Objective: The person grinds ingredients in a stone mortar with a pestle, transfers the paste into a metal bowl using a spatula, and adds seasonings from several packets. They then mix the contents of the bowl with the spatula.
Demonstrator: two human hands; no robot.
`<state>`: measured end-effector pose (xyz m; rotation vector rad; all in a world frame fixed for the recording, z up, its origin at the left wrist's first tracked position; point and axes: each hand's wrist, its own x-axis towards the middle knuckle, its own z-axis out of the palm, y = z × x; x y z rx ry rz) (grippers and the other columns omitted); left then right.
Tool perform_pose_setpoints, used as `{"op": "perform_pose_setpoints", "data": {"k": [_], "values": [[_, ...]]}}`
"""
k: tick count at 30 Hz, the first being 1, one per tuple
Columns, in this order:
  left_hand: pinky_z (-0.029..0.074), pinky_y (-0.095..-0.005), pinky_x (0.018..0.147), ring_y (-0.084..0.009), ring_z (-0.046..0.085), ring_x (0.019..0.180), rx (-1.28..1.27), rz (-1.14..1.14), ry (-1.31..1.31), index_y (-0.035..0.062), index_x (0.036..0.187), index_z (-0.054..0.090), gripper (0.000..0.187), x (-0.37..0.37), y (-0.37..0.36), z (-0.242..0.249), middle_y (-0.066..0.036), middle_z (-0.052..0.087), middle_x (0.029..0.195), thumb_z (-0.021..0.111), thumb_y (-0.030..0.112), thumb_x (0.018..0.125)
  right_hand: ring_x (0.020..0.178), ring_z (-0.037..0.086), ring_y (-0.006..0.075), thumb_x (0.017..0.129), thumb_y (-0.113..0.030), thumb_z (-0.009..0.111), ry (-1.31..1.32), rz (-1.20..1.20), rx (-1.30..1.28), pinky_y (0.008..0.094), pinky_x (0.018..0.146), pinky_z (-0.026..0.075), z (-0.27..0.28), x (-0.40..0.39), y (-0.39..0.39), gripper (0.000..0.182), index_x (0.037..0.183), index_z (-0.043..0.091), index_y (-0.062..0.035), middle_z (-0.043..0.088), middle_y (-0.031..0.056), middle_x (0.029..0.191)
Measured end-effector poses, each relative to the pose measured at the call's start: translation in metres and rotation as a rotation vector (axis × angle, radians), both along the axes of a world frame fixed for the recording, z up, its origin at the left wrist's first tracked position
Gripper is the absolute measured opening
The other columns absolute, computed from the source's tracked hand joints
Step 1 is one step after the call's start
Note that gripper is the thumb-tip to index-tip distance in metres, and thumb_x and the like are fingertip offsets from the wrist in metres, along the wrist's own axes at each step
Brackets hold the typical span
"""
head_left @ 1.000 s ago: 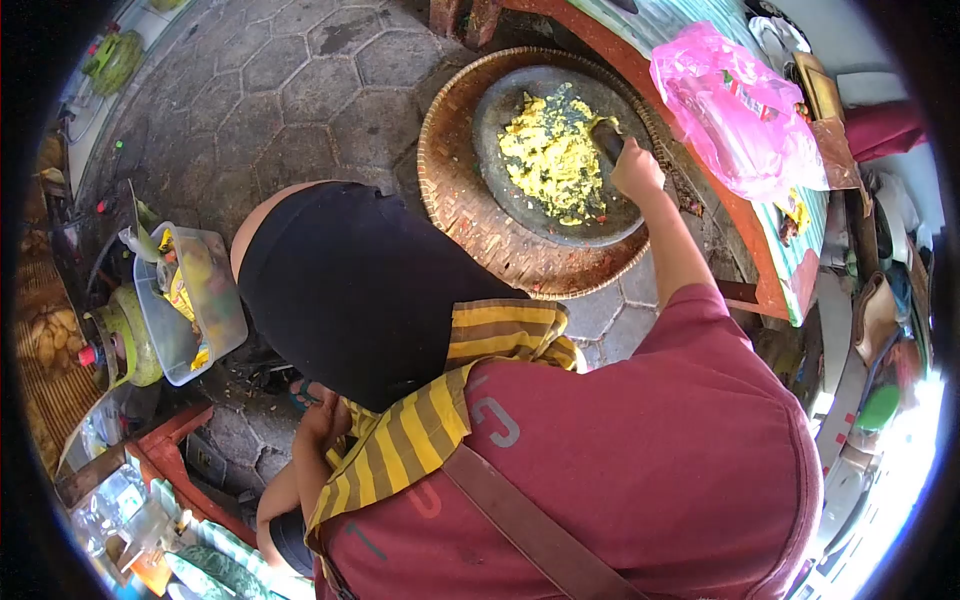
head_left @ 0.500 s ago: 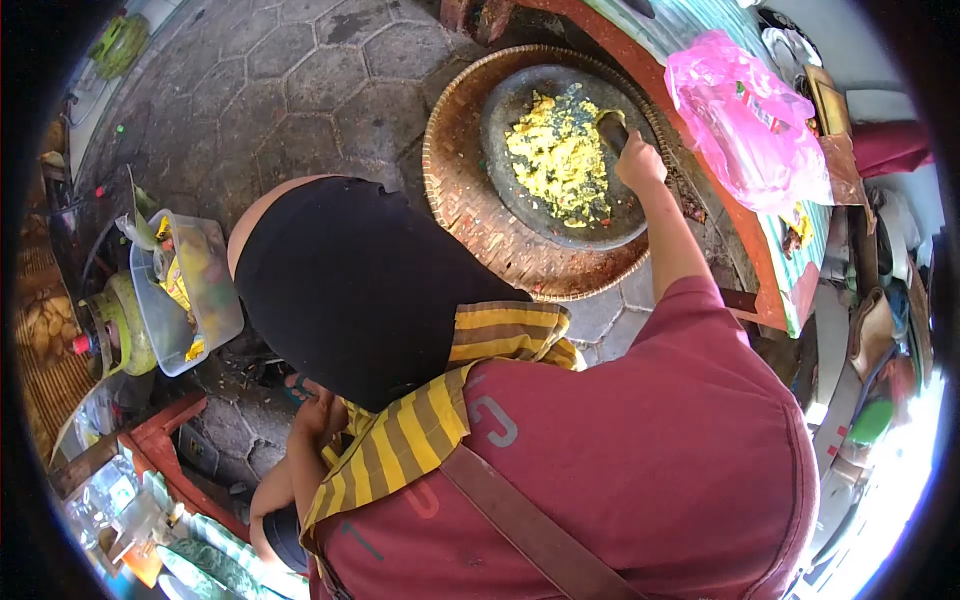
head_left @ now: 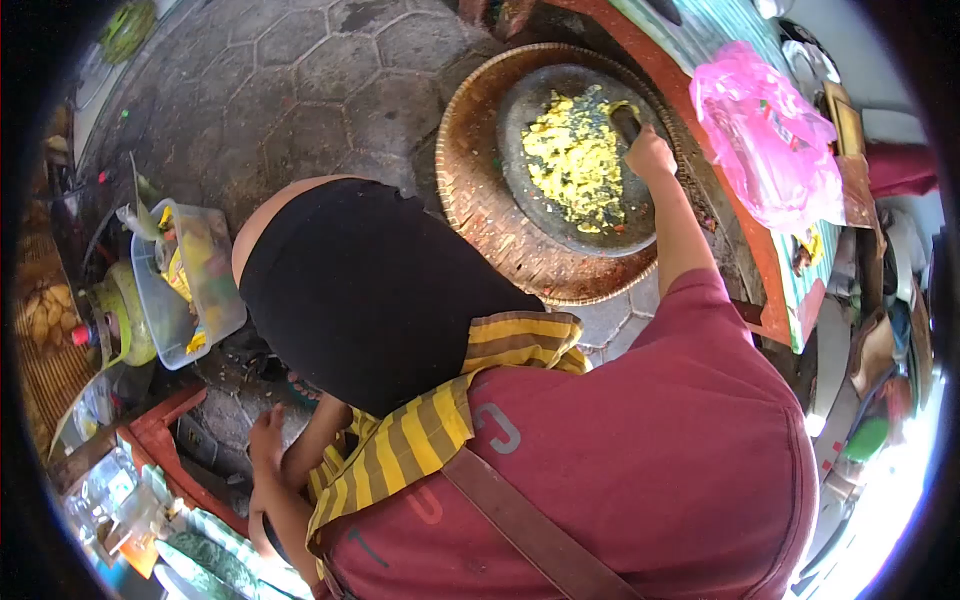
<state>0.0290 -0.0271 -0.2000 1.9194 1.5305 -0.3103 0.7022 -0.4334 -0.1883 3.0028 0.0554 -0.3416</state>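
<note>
My right hand point(head_left: 650, 153) grips a dark stone pestle point(head_left: 625, 122) at the right side of a round stone mortar point(head_left: 518, 205). Crumbly yellow mash point(head_left: 572, 160) with small red specks lies spread over the mortar, and the pestle's end meets its right edge. Under the mortar is a wide woven bamboo tray point(head_left: 470, 200). My left hand point(head_left: 266, 437) is low on the left, beside my bent leg and above the floor. Its fingers look loosely apart and I see nothing in them.
A clear plastic tub point(head_left: 215, 290) with yellow packets stands at left, by a green gas cylinder point(head_left: 128, 315). On the right, a pink plastic bag point(head_left: 765, 140) lies on a red-edged table point(head_left: 690, 100). A red wooden frame point(head_left: 155, 430) is at lower left.
My left hand has moved left and slightly down, away from my leg. My right hand stays on the pestle at the mortar's right side. The view has shifted slightly.
</note>
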Motion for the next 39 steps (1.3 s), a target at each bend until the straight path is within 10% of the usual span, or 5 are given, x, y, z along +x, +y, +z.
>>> {"op": "perform_pose_setpoints", "data": {"k": [5, 17, 24, 29, 39], "values": [[0.045, -0.0366, 0.065, -0.0231, 0.06, 0.071, -0.123, -0.026, 0.308, -0.0016, 0.086, 0.061, 0.042, -0.1, 0.061, 0.066, -0.014, 0.062, 0.074, 0.05, 0.039, 0.087, 0.104, 0.058, 0.0303, 0.078, -0.013, 0.058, 0.184, -0.035, -0.076, 0.0432, 0.084, 0.047, -0.08, -0.044, 0.013, 0.07, 0.139, 0.023, -0.0156, 0.057, 0.0189, 0.114], [0.047, -0.0362, 0.074, -0.0221, 0.06, 0.079, -0.464, 0.423, 0.246, 0.0008, 0.098, 0.06, 0.046, -0.157, 0.028, 0.086, -0.011, 0.064, 0.086, 0.048, 0.044, 0.088, 0.097, 0.06, 0.0353, 0.083, -0.017, 0.047, -0.013, 0.0, 0.128, 0.0446, 0.08, 0.049, -0.008, -0.046, 0.026, 0.052, 0.13, 0.031, -0.0004, 0.059, 0.0257, 0.102], [0.047, -0.0363, 0.074, -0.0221, 0.06, 0.08, -0.447, 0.41, 0.179, 0.001, 0.099, 0.06, 0.046, -0.137, 0.028, 0.092, -0.011, 0.064, 0.086, 0.048, 0.044, 0.088, 0.102, 0.057, 0.0351, 0.079, -0.016, 0.052, 0.65, 0.339, -0.316, 0.0426, 0.085, 0.048, -0.003, 0.008, 0.018, 0.056, 0.131, 0.036, -0.0066, 0.058, 0.0222, 0.11], [0.047, -0.0363, 0.075, -0.0221, 0.06, 0.08, -0.466, 0.44, 0.182, 0.001, 0.099, 0.06, 0.046, -0.135, 0.027, 0.095, -0.011, 0.064, 0.087, 0.048, 0.044, 0.088, 0.096, 0.06, 0.0345, 0.083, -0.017, 0.046, -0.154, 0.034, 0.165, 0.0432, 0.08, 0.049, 0.016, -0.011, 0.021, 0.032, 0.111, 0.047, -0.0008, 0.061, 0.0225, 0.099], [0.047, -0.0364, 0.076, -0.022, 0.06, 0.081, -0.454, 0.466, 0.092, 0.0012, 0.1, 0.059, 0.046, -0.128, 0.021, 0.1, -0.01, 0.064, 0.088, 0.048, 0.045, 0.088, 0.096, 0.061, 0.0307, 0.073, -0.015, 0.06, 0.418, 0.398, -0.289, 0.0417, 0.08, 0.05, 0.001, 0.037, 0.03, 0.035, 0.104, 0.061, 0.0, 0.061, 0.0212, 0.103]]}}
